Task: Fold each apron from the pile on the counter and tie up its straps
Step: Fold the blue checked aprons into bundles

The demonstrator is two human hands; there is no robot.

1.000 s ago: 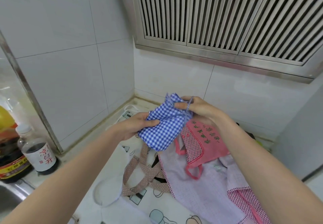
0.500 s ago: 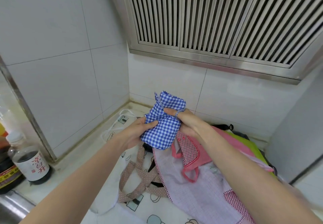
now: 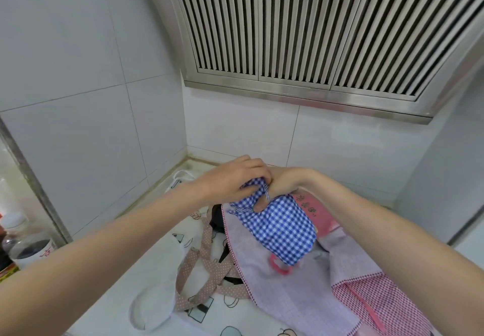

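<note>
A folded blue-and-white checked apron (image 3: pixel 281 229) is held in the air above the pile. My left hand (image 3: pixel 235 178) grips its upper left edge from above. My right hand (image 3: pixel 284 182) pinches its thin checked strap (image 3: pixel 242 210) at the top of the bundle, with the thumb pressed into the cloth. Under it lies the pile: a lilac-and-red checked apron (image 3: pixel 301 291), a pink apron with writing (image 3: pixel 318 212) and a white cartoon-print apron (image 3: pixel 146 270) with brown dotted straps (image 3: pixel 199 267).
Tiled walls meet in the corner behind the counter. A steel range hood (image 3: pixel 301 34) hangs overhead. Bottles (image 3: pixel 23 244) stand at the far left beside a metal frame (image 3: pixel 31 178). A grey cabinet side (image 3: pixel 445 178) rises at the right.
The bundle has tipped over to hang lower and to the right. My left hand moved from its side to its top, and both hands now meet at the strap.
</note>
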